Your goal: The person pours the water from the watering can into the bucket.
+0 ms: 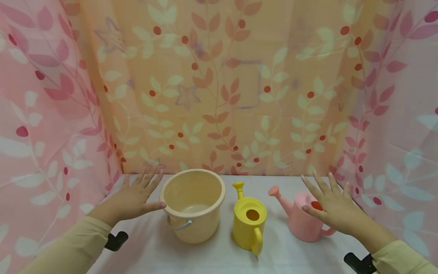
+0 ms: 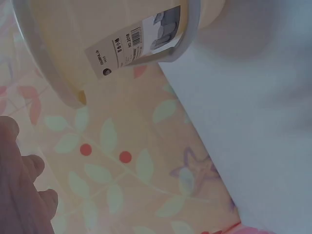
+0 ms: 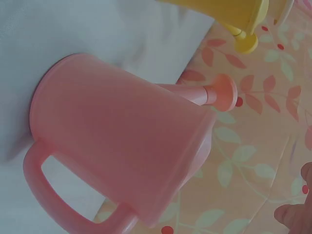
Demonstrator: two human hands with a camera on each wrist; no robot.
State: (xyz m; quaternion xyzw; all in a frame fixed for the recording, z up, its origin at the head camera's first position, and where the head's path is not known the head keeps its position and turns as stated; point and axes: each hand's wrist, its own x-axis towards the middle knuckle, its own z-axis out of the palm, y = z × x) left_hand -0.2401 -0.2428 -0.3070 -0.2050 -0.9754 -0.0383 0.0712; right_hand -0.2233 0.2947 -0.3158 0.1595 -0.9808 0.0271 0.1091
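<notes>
A cream bucket (image 1: 200, 224) with a grey wire handle stands on the table, and a printed label (image 2: 139, 41) shows on its side in the left wrist view. My left hand (image 1: 138, 198) is spread beside its rim, the thumb right at the edge. To the bucket's right stands a yellow watering can (image 1: 244, 228), spout pointing back. Further right is a pink watering can (image 1: 302, 224), its spout to the left and its handle (image 3: 44, 190) to the right. My right hand (image 1: 330, 207) hovers with spread fingers, overlapping the pink can's top in the head view. Both hands hold nothing.
A white table (image 1: 219, 262) carries the three vessels. Leaf-patterned cloth walls enclose it: an orange back curtain (image 1: 219, 125), a pink left curtain (image 1: 51, 144) and a pink right curtain (image 1: 393, 137). Black wrist mounts (image 1: 116, 241) sit below both forearms.
</notes>
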